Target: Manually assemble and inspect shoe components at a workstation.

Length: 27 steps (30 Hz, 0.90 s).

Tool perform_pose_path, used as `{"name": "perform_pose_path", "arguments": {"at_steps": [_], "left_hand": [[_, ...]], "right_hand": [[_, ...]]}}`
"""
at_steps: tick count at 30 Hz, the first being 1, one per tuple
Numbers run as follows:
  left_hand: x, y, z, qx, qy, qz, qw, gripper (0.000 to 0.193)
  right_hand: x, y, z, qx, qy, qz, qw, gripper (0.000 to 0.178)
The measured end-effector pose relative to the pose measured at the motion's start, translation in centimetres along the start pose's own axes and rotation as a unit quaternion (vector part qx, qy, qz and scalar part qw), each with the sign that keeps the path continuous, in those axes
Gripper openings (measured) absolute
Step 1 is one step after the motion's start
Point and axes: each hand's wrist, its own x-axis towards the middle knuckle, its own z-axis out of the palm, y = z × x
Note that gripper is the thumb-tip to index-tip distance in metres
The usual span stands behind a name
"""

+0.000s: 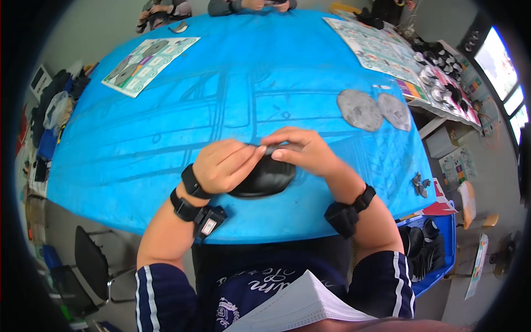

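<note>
Close to the table's near edge lies a shiny black rounded piece (264,181), partly covered by my hands; its kind is hard to tell. My left hand (222,164) is closed in a pinch above its far edge, thumb and index fingertips together. Meeting it there, my right hand (304,149) has its fingers curled and its thumb pressed in. Between the fingertips of both hands shows a narrow dark grey strip (271,149), which may be the piece's upper rim.
A blue sheet (166,138) covers the table. Two grey rounded flat pieces (360,110) lie at right, a small dark clustered object (420,185) nearer. Printed boards (141,63) lie farther off. A blue bin (449,243) of black curved pieces stands lower right. Other people's hands (254,4) show at the far edge.
</note>
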Motion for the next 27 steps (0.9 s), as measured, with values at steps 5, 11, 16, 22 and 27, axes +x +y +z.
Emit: {"name": "perform_pose_path", "arguments": {"at_steps": [5,11,16,22,27], "left_hand": [[0.3,0.8,-0.5,-0.037,0.002,0.024,0.999,0.027],[0.4,1.0,-0.9,-0.050,-0.018,0.020,0.998,0.024],[0.2,1.2,-0.8,-0.040,-0.017,0.050,0.998,0.023],[0.0,1.2,-0.6,-0.083,-0.038,0.036,0.995,0.026],[0.4,0.9,-0.8,-0.069,-0.025,0.005,0.997,0.027]], "right_hand": [[-0.6,-1.7,-1.1,-0.168,-0.090,0.068,0.979,0.015],[-0.7,-2.4,-1.1,-0.226,-0.133,0.033,0.964,0.016],[-1.0,-2.2,-0.6,-0.284,-0.163,-0.019,0.945,0.019],[-0.4,-3.4,-0.8,-0.247,-0.235,0.153,0.927,0.025],[-1.2,-0.5,-0.9,-0.093,-0.206,0.103,0.969,0.035]]}}
